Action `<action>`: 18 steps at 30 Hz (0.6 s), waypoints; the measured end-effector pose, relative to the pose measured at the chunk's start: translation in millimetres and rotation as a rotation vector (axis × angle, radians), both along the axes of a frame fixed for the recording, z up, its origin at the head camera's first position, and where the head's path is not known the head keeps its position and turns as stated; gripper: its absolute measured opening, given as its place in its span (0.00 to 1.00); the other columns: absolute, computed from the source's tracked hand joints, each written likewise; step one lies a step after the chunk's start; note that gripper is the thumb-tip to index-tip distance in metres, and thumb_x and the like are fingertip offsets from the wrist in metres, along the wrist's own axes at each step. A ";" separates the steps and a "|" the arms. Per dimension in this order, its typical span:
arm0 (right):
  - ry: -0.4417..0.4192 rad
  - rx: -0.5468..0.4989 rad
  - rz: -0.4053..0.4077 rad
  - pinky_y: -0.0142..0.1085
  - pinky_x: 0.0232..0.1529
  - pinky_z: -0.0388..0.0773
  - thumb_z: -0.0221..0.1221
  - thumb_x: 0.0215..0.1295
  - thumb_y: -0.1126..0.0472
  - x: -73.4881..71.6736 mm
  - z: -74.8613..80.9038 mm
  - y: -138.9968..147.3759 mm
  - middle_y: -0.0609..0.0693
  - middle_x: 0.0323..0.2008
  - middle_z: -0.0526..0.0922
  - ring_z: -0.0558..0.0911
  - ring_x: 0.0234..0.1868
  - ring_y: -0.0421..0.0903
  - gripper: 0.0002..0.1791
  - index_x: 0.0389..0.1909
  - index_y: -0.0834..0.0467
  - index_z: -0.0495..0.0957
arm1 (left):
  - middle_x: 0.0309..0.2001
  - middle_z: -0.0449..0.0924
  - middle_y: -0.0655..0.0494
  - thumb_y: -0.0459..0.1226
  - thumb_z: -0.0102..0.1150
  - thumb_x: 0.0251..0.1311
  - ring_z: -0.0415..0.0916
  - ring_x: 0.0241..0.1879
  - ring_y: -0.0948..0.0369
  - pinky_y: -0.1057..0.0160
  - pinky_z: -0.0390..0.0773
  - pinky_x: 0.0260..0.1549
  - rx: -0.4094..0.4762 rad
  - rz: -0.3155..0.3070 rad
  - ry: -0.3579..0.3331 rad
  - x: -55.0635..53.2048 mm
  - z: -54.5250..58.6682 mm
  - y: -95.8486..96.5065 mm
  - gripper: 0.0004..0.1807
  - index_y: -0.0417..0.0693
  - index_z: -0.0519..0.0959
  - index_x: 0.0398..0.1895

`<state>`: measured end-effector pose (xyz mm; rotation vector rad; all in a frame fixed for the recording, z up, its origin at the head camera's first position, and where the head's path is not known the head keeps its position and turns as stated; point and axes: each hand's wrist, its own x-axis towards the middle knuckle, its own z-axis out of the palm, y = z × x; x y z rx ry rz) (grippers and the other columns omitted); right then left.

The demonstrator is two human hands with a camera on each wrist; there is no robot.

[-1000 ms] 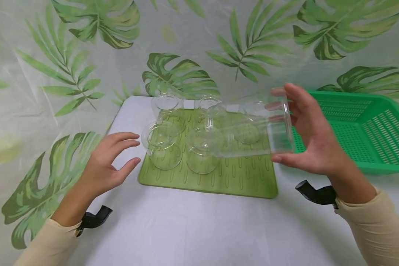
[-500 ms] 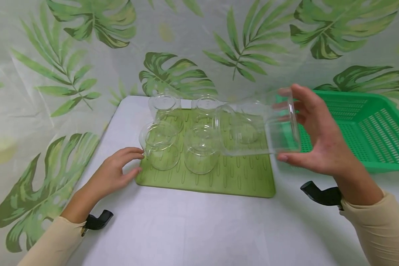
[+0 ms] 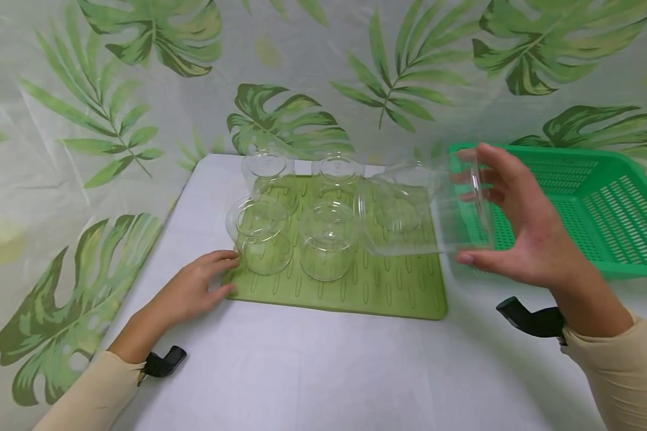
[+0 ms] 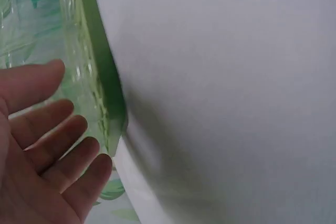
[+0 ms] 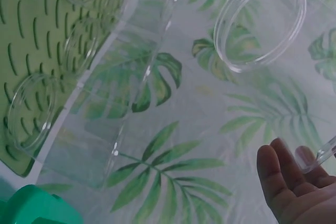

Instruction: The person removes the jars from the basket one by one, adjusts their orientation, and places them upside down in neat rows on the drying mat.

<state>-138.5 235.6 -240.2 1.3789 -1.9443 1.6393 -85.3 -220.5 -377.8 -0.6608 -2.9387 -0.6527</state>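
Note:
Tilted onto its side, a large clear container (image 3: 426,239) is held by my right hand (image 3: 534,239), thumb below and fingers above at its right end. It is raised over the right part of a green ridged mat (image 3: 356,302). My left hand (image 3: 191,287) is at the mat's left edge, fingers loosely bent, fingertips close to the front left clear cup (image 3: 266,254). The left wrist view shows the left palm (image 4: 31,182) with nothing in it. Several clear cups stand on the mat, including a front middle cup (image 3: 327,260) and a back left cup (image 3: 269,170). Another cup shows through the container.
A green slotted basket (image 3: 598,272) stands to the right, partly behind my right hand. The mat lies on a white-covered table (image 3: 323,365). A leaf-patterned sheet (image 3: 291,36) hangs behind the table and continues down the left side.
My left hand has come down and slightly right to the mat's left edge. My right hand has moved the clear container a little to the right, away from the front middle cup.

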 end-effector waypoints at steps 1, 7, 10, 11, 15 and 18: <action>0.001 0.008 -0.005 0.29 0.54 0.70 0.74 0.37 0.59 0.4 -0.1 0.8 0.64 0.62 0.62 0.71 0.58 0.48 0.56 0.63 0.74 0.51 | 0.57 0.72 0.47 0.36 0.64 0.50 0.70 0.58 0.49 0.50 0.70 0.55 -0.017 0.005 -0.023 0.0 -1.2 1.0 0.24 0.39 0.75 0.53; 0.021 0.077 -0.048 0.27 0.55 0.69 0.73 0.39 0.57 1.8 1.7 5.1 0.63 0.63 0.62 0.71 0.58 0.46 0.56 0.63 0.75 0.50 | 0.59 0.70 0.44 0.38 0.63 0.51 0.67 0.60 0.48 0.49 0.69 0.57 -0.066 0.026 -0.086 0.0 -5.7 5.5 0.27 0.34 0.73 0.54; 0.039 0.111 -0.070 0.26 0.55 0.69 0.73 0.39 0.56 1.2 3.5 6.4 0.63 0.63 0.62 0.71 0.58 0.45 0.56 0.63 0.76 0.50 | 0.59 0.70 0.43 0.38 0.64 0.51 0.68 0.60 0.48 0.49 0.69 0.56 -0.071 0.021 -0.065 -0.2 -6.7 6.4 0.27 0.33 0.73 0.53; 0.045 0.123 -0.077 0.26 0.55 0.69 0.73 0.38 0.56 0.7 3.8 6.7 0.62 0.63 0.62 0.71 0.58 0.45 0.57 0.63 0.76 0.50 | 0.59 0.70 0.43 0.38 0.64 0.50 0.68 0.59 0.48 0.49 0.69 0.56 -0.074 0.020 -0.053 -0.3 -6.8 6.6 0.27 0.33 0.73 0.53; 0.076 0.181 -0.121 0.25 0.55 0.68 0.73 0.39 0.53 -1.0 3.8 8.6 0.58 0.63 0.63 0.71 0.58 0.43 0.57 0.62 0.76 0.51 | 0.58 0.70 0.42 0.40 0.65 0.49 0.68 0.59 0.47 0.49 0.70 0.56 -0.074 0.014 -0.032 -0.1 -7.2 7.3 0.28 0.32 0.74 0.52; 0.090 0.242 -0.173 0.23 0.54 0.68 0.72 0.40 0.49 -1.4 3.3 11.0 0.57 0.63 0.63 0.70 0.58 0.41 0.57 0.63 0.76 0.52 | 0.58 0.71 0.43 0.41 0.66 0.49 0.68 0.59 0.48 0.49 0.70 0.56 -0.076 0.002 -0.045 0.7 -7.3 8.1 0.29 0.33 0.74 0.52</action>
